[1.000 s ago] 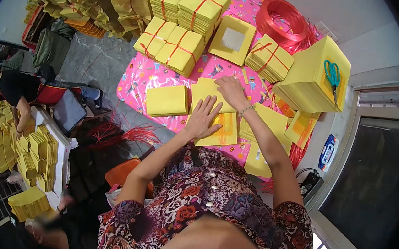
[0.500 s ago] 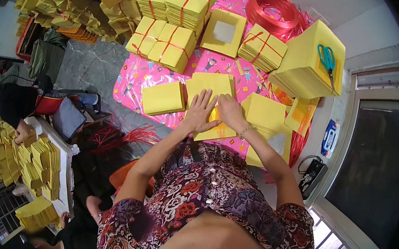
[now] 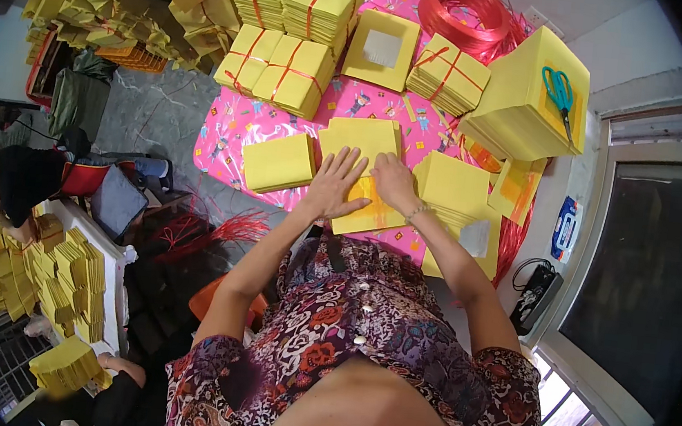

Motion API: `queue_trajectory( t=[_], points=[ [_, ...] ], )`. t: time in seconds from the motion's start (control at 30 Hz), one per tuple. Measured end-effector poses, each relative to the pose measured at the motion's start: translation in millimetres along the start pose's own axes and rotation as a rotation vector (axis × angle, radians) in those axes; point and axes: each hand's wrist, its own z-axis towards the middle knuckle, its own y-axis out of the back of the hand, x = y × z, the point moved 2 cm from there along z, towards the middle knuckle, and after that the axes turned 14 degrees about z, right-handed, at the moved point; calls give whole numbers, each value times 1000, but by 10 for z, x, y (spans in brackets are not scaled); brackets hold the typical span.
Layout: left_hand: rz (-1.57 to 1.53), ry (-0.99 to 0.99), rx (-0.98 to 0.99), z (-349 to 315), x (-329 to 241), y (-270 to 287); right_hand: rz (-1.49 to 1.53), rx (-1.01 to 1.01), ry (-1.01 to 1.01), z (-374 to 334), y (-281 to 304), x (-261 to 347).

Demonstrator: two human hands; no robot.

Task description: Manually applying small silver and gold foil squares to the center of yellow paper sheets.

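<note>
My left hand [image 3: 334, 186] lies flat with fingers spread on a yellow paper sheet [image 3: 394, 218], which bears a shiny orange patch [image 3: 372, 214]. Close beside it, my right hand [image 3: 394, 184] is closed, its fingers curled down against the same paper; whatever may be inside them is hidden. More yellow paper [image 3: 361, 135] extends beyond my fingertips. To the left sits a low stack of folded yellow paper [image 3: 278, 163]. On the right, next to my wrist, is a fanned pile of yellow paper [image 3: 454, 187] with a pale square patch on it.
Tied yellow bundles [image 3: 292, 77] stand at the back of the pink-covered table [image 3: 225, 140]. Teal scissors [image 3: 560, 94] rest on a tall paper stack [image 3: 517, 90], near a red ribbon coil [image 3: 458, 19]. Other people work at a white table [image 3: 115, 273] on the left.
Both hands have shifted very slightly, the left a little leftward, still on the paper. At the left table, a co-worker's arm has moved in beside the lower paper pile.
</note>
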Motion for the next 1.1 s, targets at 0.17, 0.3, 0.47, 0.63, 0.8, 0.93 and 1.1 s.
queue_trajectory(
  t=[0.17, 0.3, 0.47, 0.63, 0.8, 0.93, 1.1],
  points=[
    [-1, 9, 7, -2, 5, -26, -53, 27, -7, -21, 5, 37],
    [0, 5, 10, -9, -10, -45, -79, -16, 48, -49, 1, 13],
    [-8, 7, -5, -5, 37, -56, -11, 2, 58, -69, 51, 31],
    [-267, 28, -51, 5, 125, 6, -116, -13, 252, -64, 162, 88],
    [-439, 156, -217, -11, 140, 116, -378, -71, 655, -1, 198, 51],
    [-322, 507, -476, -92, -2, 345, -470, -21, 629, 19, 197, -46],
    [-394, 797, -548, -52, 25, 302, -316, -188, 753, 92, 412, 152]
  ],
)
